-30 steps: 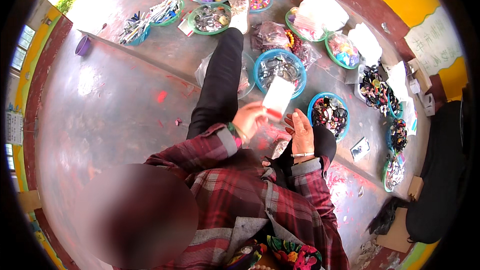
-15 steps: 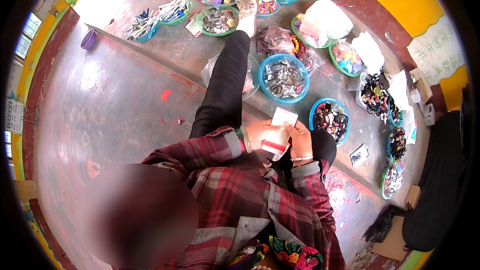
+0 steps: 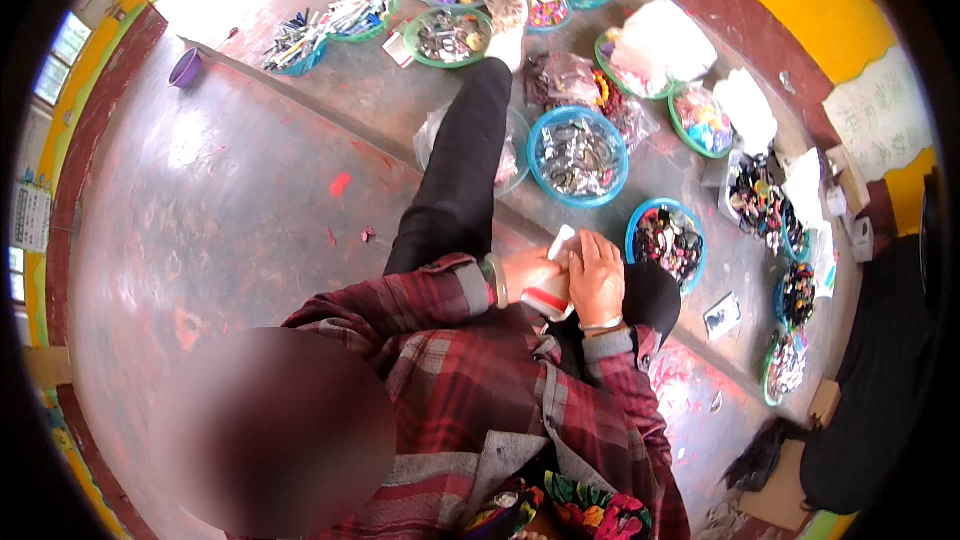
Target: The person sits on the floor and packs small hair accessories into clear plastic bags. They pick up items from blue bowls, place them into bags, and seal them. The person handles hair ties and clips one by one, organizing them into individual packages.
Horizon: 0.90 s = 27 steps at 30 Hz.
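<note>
Above my lap, both hands meet around a flat white packet (image 3: pixel 549 298) with a red stripe across its lower part. My left hand (image 3: pixel 530 272), wearing a pale bangle, grips the packet from its left side. From the right, my right hand (image 3: pixel 598 278) lies over its other side, back of the hand up, fingers closed against it. A narrow white end of the packet (image 3: pixel 562 242) sticks up between the hands. My right palm and fingertips hide much of the rest. I cannot make out whether it is one piece or several layers.
Closest on the right is a blue basin (image 3: pixel 628 250) of small dark and coloured items. Another blue basin (image 3: pixel 533 172) holds bagged pieces. My outstretched leg (image 3: pixel 455 170) crosses the step edge. A loose printed card (image 3: pixel 722 316) lies right. A purple bowl (image 3: pixel 185 70) stands far left.
The packet has tipped, showing less of its white upper face. My right hand has turned over it, its back now facing up. The whole view has shifted slightly.
</note>
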{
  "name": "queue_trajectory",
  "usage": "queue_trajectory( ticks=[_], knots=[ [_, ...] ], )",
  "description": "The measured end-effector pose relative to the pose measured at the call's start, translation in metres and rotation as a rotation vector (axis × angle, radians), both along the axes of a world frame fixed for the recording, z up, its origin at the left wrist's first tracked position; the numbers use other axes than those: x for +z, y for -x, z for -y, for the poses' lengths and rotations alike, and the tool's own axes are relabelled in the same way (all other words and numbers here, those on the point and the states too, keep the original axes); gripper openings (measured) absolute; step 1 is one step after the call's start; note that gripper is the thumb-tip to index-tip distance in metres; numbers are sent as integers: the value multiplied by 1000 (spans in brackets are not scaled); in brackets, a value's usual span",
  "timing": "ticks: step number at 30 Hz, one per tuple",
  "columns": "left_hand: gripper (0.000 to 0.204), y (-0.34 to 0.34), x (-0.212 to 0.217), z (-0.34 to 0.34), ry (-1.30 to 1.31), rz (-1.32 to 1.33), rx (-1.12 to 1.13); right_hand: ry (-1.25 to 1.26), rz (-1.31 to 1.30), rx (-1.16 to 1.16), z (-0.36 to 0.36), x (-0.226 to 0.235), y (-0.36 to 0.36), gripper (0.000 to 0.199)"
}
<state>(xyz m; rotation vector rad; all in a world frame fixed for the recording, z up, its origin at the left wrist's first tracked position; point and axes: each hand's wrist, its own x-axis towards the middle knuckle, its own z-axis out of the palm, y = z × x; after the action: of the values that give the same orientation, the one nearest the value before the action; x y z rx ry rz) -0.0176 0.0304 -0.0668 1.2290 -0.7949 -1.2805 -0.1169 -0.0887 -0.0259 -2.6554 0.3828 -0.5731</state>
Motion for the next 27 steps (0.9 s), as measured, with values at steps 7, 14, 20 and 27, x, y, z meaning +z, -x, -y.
queue_trajectory(
  ticks=[7, 14, 20, 27],
  knots=[
    [26, 4, 7, -2, -119, -779, 256, 147, -78, 6, -3, -9, 0, 40],
    [29, 3, 15, 3, -182, -676, 197, -207, 106, -91, 1, -6, 2, 37],
    [28, 7, 6, 0, -163, -578, 86, -364, 129, -138, 7, -6, 4, 27],
    [27, 8, 13, 1, -177, -679, 104, 80, 157, -84, 0, 8, 4, 21]
  ],
)
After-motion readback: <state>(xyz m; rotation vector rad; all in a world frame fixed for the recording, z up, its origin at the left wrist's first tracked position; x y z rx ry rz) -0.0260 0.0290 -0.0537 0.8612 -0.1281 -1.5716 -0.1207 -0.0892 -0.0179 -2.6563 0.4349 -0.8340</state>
